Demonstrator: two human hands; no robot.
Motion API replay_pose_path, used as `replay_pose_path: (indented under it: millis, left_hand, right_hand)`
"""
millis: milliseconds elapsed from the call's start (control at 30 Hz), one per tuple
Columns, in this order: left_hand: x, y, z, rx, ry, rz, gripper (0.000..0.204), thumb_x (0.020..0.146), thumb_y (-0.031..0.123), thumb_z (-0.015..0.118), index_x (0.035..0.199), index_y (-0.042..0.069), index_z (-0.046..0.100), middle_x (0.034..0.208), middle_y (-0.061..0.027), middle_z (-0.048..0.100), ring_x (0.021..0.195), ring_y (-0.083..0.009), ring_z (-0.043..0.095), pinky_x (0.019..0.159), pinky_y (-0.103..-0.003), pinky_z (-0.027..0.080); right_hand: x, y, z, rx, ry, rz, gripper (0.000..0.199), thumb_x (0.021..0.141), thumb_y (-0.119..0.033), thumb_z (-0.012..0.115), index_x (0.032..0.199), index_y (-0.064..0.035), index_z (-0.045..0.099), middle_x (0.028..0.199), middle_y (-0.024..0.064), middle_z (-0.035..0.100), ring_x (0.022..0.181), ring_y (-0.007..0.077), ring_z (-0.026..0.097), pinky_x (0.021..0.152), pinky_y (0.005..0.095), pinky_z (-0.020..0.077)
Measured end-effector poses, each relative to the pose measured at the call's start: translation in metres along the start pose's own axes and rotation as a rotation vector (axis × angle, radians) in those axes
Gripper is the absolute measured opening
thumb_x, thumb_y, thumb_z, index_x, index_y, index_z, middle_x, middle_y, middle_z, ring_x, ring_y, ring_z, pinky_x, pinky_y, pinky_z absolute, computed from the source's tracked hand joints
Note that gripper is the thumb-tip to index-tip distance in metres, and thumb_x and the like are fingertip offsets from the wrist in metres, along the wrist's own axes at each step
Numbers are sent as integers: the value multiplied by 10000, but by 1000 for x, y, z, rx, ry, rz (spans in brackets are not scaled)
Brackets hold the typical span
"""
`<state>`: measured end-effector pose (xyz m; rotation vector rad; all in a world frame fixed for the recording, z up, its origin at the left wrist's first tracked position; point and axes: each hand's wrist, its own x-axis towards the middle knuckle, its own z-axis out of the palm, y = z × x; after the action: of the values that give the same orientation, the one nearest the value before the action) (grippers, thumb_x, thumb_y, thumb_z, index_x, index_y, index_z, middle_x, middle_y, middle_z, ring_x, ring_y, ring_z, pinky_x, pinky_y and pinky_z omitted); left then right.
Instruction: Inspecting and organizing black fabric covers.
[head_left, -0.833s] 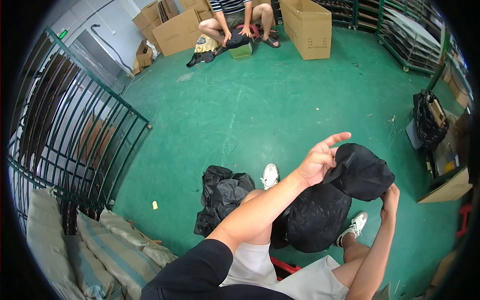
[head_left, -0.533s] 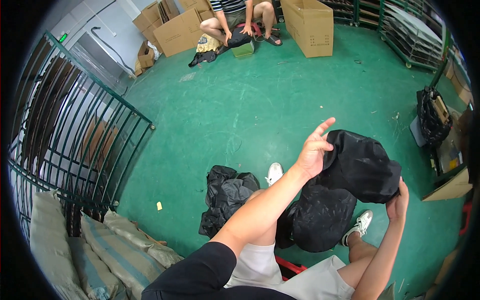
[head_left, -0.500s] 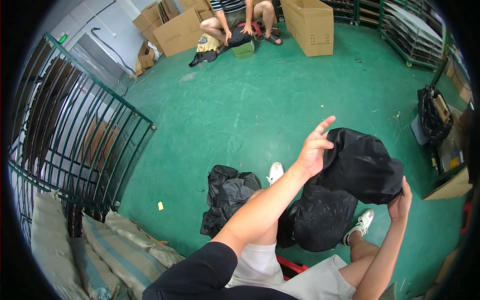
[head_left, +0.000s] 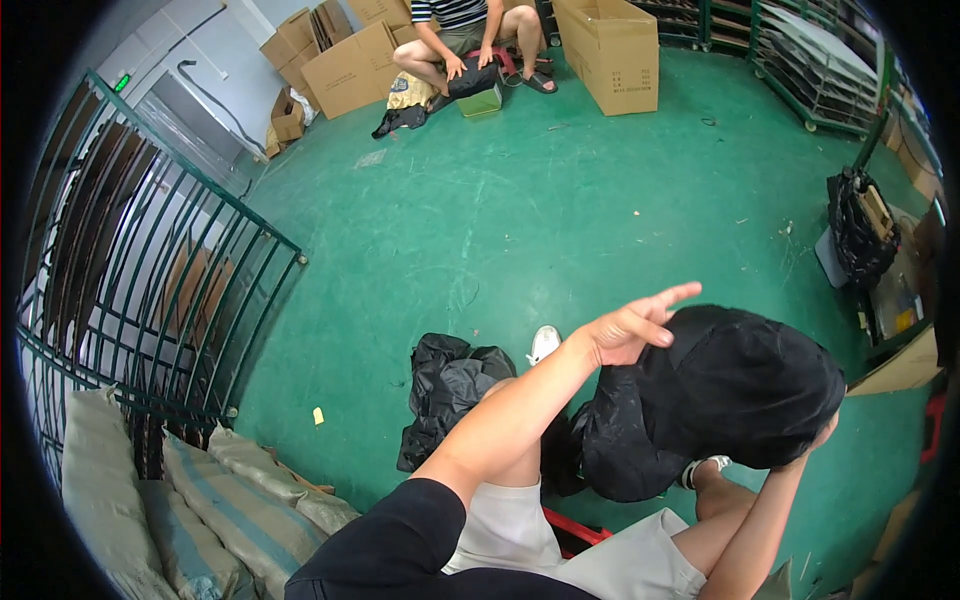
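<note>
A rounded, dome-shaped black cloth cover [head_left: 745, 385] is held up between my hands, over my right knee. My left hand [head_left: 635, 330] is at its upper left edge, thumb against the cloth and index finger stretched out to the right; the other fingers are partly hidden. At its lower right side my right hand [head_left: 822, 435] grips it, mostly hidden behind the fabric. Below the cover, between my legs, lies a bulky piece of black fabric [head_left: 625, 460]. Another crumpled heap of black fabric [head_left: 440, 395] rests on the floor by my left leg.
Stuffed woven sacks [head_left: 240, 510] lie at the lower left, beside a green metal rack [head_left: 190, 270]. Across the green floor [head_left: 440, 230] another person [head_left: 465, 45] sits handling black cloth, near cardboard boxes [head_left: 610, 60]. A black plastic bag [head_left: 862, 228] stands at the right.
The cover has moved down and to the right and its rounded side has swung toward me. My left index finger has tipped from upward to rightward. My right hand has become more hidden.
</note>
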<state>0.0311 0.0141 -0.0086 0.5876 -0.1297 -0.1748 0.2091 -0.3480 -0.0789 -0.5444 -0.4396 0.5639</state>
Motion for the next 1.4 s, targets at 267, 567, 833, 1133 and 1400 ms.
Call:
replay_pose_path:
  millis: [267, 567, 833, 1133, 1400]
  left_hand:
    - [14, -32, -21, -74, -148, -77, 665, 843, 344, 713, 1365, 8, 472, 1385, -138, 518, 1271, -274, 507, 1072, -449, 408]
    - [23, -54, 28, 258, 340, -145, 501, 889, 258, 623, 1302, -16, 542, 1219, -161, 640, 1103, -282, 627, 989, -419, 487]
    - [27, -35, -11, -207, 452, 43, 478, 672, 106, 473, 1084, -92, 614, 1067, -212, 678, 960, -349, 659, 941, -428, 515]
    - [24, -17, -24, -201, 392, 174, 538, 692, 117, 449, 1168, -103, 566, 1173, -225, 636, 1058, -375, 623, 974, -467, 494]
    - [29, -2, -8, -276, 404, -51, 506, 971, 278, 402, 1233, -140, 511, 1254, -270, 586, 1122, -387, 605, 1015, -470, 472]
  right_hand:
    - [29, -1, 70, 146, 24, 192, 728, 982, -570, 413, 1388, 33, 458, 1411, 171, 508, 1266, 318, 509, 1118, 463, 355]
    - [44, 12, 63, 201, 354, 203, 747, 937, -618, 467, 1292, 35, 538, 1294, 189, 594, 1172, 339, 578, 1044, 464, 439]
    - [41, 27, 108, 157, 328, 612, 586, 992, -492, 445, 1274, 13, 540, 1275, 164, 611, 1124, 346, 608, 957, 541, 473]
    - [46, 60, 81, -252, 428, 370, 285, 981, -248, 566, 1135, -10, 595, 1102, 110, 687, 949, 223, 680, 847, 388, 549]
    - [49, 45, 96, -8, 350, 277, 217, 990, -213, 548, 1122, -44, 586, 1062, 81, 684, 941, 197, 670, 844, 353, 550]
